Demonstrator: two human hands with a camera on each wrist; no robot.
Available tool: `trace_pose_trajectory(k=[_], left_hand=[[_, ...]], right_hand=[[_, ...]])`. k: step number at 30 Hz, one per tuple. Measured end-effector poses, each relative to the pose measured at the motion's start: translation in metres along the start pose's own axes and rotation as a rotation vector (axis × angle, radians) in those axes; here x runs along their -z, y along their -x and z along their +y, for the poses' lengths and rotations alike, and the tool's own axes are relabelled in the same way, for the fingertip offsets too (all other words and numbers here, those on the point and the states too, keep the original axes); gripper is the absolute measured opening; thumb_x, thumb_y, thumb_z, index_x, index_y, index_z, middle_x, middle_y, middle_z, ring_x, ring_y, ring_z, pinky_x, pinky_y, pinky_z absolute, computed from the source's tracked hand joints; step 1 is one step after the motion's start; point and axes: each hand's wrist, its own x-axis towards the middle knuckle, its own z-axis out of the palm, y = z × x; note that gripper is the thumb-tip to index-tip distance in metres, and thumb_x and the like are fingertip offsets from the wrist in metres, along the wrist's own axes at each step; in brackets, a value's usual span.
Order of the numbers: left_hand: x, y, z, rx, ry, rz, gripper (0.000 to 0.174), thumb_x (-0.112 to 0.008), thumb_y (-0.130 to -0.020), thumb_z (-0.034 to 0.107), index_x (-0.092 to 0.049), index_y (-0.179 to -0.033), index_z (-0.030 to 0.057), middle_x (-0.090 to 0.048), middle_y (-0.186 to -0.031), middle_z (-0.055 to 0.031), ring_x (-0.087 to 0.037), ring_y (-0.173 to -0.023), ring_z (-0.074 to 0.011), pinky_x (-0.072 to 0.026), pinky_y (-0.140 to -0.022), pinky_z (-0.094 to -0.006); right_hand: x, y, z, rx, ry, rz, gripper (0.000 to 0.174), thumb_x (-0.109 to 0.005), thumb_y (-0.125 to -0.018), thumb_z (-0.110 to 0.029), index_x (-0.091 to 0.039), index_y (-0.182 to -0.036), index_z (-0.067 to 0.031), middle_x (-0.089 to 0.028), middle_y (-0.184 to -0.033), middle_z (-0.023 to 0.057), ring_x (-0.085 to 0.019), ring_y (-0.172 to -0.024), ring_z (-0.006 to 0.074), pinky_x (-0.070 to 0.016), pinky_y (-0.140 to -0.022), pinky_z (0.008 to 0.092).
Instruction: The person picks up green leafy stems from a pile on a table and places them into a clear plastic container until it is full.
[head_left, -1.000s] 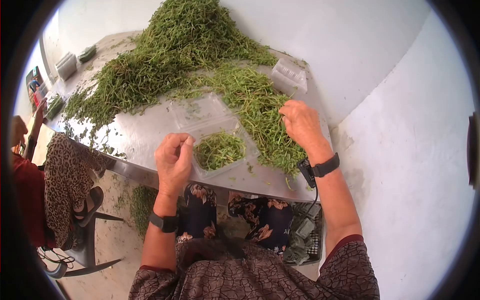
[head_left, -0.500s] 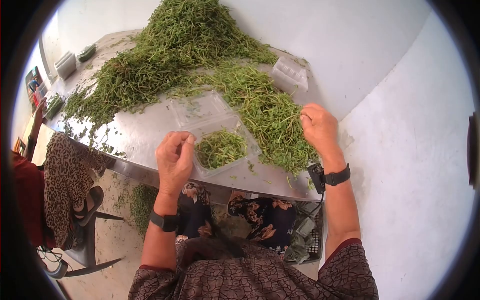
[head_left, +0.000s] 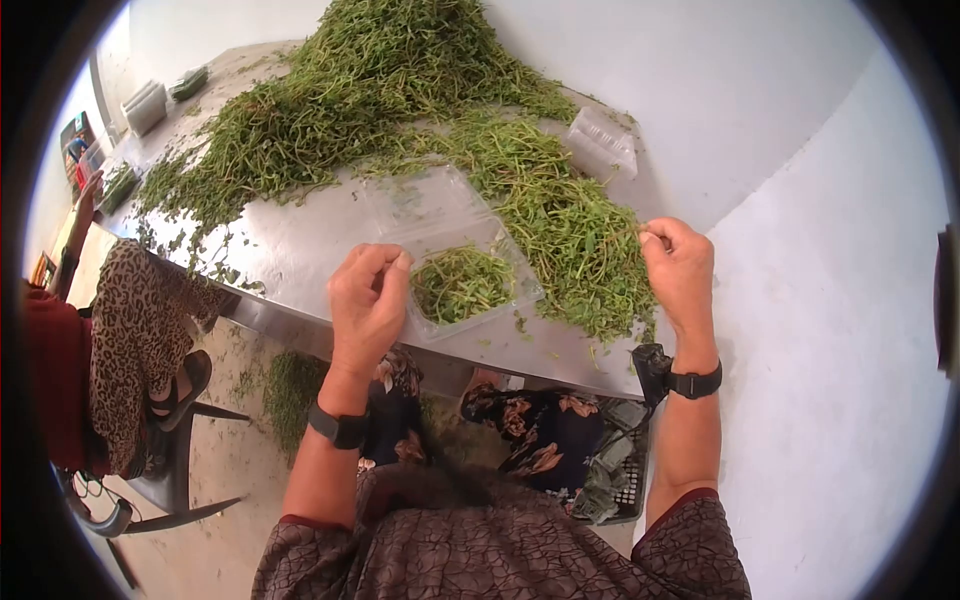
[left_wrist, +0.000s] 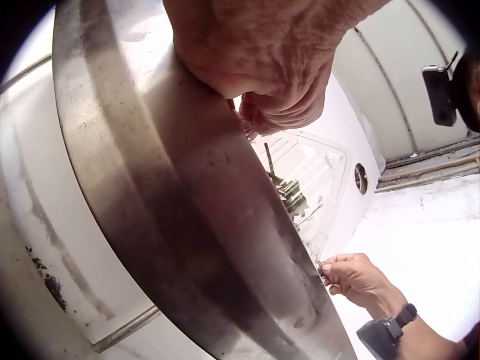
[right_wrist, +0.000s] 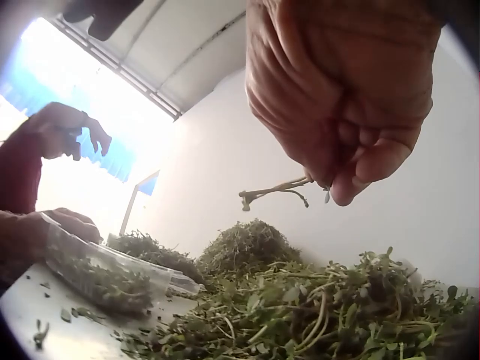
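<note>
The clear box (head_left: pixel 528 288) lies open on the worktop (head_left: pixel 300 240), leafy stems (head_left: pixel 462 283) inside it. Right of the box, beyond a loose heap (head_left: pixel 575 245), the right hand (head_left: pixel 682 268) pinches a short sprig (right_wrist: pixel 274 189) in its fingers. The left hand (head_left: pixel 368 300), just left of the box, has curled fingers; whether they grasp anything I cannot tell.

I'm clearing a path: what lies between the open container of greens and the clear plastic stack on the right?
A loose heap of greens lies between them, as the head view shows.
</note>
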Motion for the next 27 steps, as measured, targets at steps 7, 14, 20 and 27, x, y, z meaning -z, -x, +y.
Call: trace_pose_trajectory(k=[7,14,20,27], left_hand=[[0.002,0.001,-0.001,0.014,-0.048,-0.06,0.012,-0.06,-0.094,0.008,-0.064,-0.087,-0.0013,-0.061,-0.079,-0.0042,-0.051,-0.068,-0.0102,-0.0411,-0.061,-0.0265],[0.002,0.002,-0.007,-0.044,-0.029,-0.033,0.014,-0.059,-0.095,0.009,-0.065,-0.088,-0.0011,-0.06,-0.078,-0.0045,-0.05,-0.066,-0.0105,-0.041,-0.061,-0.0266],[0.002,0.002,-0.004,-0.019,0.004,-0.046,0.016,-0.057,-0.097,0.01,-0.067,-0.089,-0.0011,-0.057,-0.075,-0.0031,-0.046,-0.062,-0.009,-0.0396,-0.059,-0.0262],[0.003,0.001,-0.001,-0.014,0.002,-0.058,0.016,-0.058,-0.096,0.01,-0.067,-0.089,-0.0009,-0.059,-0.076,-0.0035,-0.048,-0.064,-0.0099,-0.0402,-0.06,-0.0265]], right_hand=[[-0.005,0.014,-0.029,-0.012,-0.111,-0.013,0.007,-0.063,-0.085,-0.003,-0.065,-0.085,0.003,-0.062,-0.066,0.0063,-0.053,-0.059,0.0102,-0.0423,-0.055,0.0278],[-0.028,0.024,-0.044,0.089,-0.253,-0.078,0.002,-0.064,-0.083,0.0,-0.064,-0.083,0.0026,-0.062,-0.07,0.0069,-0.054,-0.059,0.0102,-0.0423,-0.054,0.0268],[-0.046,0.033,-0.063,0.156,-0.198,-0.115,0.002,-0.065,-0.08,-0.002,-0.065,-0.079,0.0,-0.065,-0.073,0.0128,-0.061,-0.058,0.0224,-0.0471,-0.055,0.0323],[-0.067,0.043,-0.082,0.299,0.011,-0.031,0.001,-0.065,-0.077,-0.004,-0.065,-0.076,-0.0038,-0.065,-0.073,0.0124,-0.063,-0.062,0.0314,-0.05,-0.057,0.0375]])
